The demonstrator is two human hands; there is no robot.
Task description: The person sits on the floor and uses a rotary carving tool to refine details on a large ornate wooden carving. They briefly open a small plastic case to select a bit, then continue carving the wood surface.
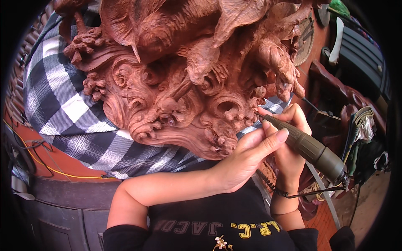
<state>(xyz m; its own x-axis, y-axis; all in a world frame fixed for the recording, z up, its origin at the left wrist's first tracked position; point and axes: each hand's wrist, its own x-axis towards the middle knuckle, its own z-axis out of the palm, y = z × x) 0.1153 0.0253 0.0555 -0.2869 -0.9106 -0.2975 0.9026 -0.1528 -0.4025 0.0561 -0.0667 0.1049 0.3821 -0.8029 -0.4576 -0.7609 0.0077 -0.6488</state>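
Note:
A large reddish-brown wood carving [180, 83], cut with swirls, curls and several animal-like figures, fills the upper middle. At its lower right edge, my right hand [289, 158] wraps round an olive-green rotary carving tool [307, 146]. The tool's narrow nose points up and left, close against the wood; whether its bit touches cannot be made out. My left hand [245, 157] reaches across from the left and closes on the tool's front end, its thumb lying over the body. Some of its fingers are hidden. A dark cord [312, 193] runs from the tool's rear.
Beneath the carving lies a black-and-white checked cloth [67, 104]. A yellow cable [79, 176] crosses the floor at left, near a dark wooden cabinet [63, 217]. Folded cloths [362, 123] hang at right, by dark red carved wood [339, 85] and a grey slatted object [362, 54].

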